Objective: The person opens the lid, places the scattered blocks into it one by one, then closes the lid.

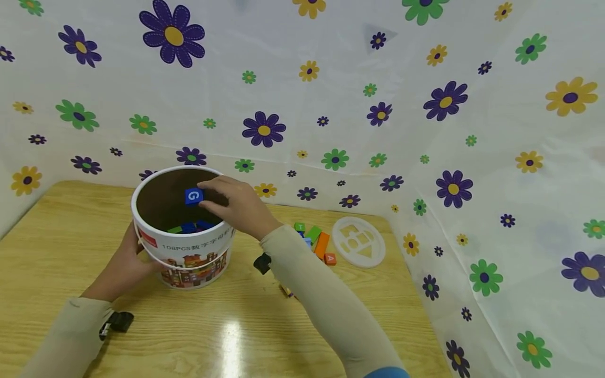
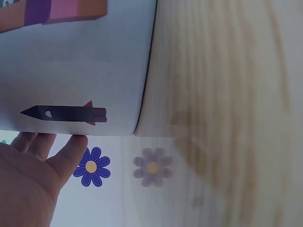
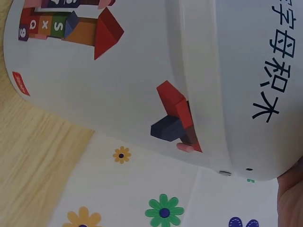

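A white bucket (image 1: 166, 239) with printed Chinese characters and a picture of block buildings stands upright on the table. My left hand (image 1: 134, 262) rests against its left side, and in the left wrist view the fingers (image 2: 66, 153) touch the wall. Over the bucket's mouth, my right hand (image 1: 241, 205) pinches a blue block (image 1: 194, 196) marked with a white G between thumb and fingertips. Green and blue blocks (image 1: 188, 227) lie inside the bucket, partly hidden by the near rim. The right wrist view holds mostly the printed bucket wall (image 3: 118, 94), with the hand at its right edge.
Right of the bucket lies a loose group of blocks, including an orange one (image 1: 322, 245) and a red one (image 1: 330, 259) with an A. Beside them is a white lid (image 1: 359, 241) with shaped cutouts. A flower-patterned cloth (image 1: 293, 100) hangs behind the wooden table (image 1: 264, 336).
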{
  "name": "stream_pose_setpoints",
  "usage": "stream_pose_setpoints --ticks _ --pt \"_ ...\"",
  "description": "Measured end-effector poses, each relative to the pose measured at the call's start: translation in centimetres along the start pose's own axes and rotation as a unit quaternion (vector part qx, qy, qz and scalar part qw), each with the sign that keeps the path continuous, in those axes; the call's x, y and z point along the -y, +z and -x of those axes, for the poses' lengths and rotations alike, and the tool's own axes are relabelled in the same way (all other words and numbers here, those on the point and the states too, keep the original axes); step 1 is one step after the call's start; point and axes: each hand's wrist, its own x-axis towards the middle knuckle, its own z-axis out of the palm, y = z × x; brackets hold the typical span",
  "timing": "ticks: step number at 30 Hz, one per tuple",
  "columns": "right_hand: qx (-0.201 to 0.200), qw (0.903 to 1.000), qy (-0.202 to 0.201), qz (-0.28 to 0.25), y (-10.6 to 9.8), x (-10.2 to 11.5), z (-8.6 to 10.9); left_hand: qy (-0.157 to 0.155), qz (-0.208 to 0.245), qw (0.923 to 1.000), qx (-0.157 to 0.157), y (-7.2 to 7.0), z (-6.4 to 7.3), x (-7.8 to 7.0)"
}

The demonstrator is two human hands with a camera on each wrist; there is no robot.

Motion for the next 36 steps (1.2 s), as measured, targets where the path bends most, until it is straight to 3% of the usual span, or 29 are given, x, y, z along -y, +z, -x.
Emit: stream_pose_setpoints --ticks 9,24,36 --pt "0.013 0.9975 0.000 -0.069 0.25 -0.21 -0.04 0.017 0.006 0.9998 0.001 0.07 0.07 0.08" --pt "0.028 0.9960 -0.004 -0.084 0.34 -0.15 -0.34 0.018 0.006 0.9998 -0.004 -0.02 0.11 0.25" --pt "0.016 0.9955 -0.016 -0.092 0.47 -0.29 -0.06 0.022 0.012 0.9997 -0.005 0.04 0.11 0.02"
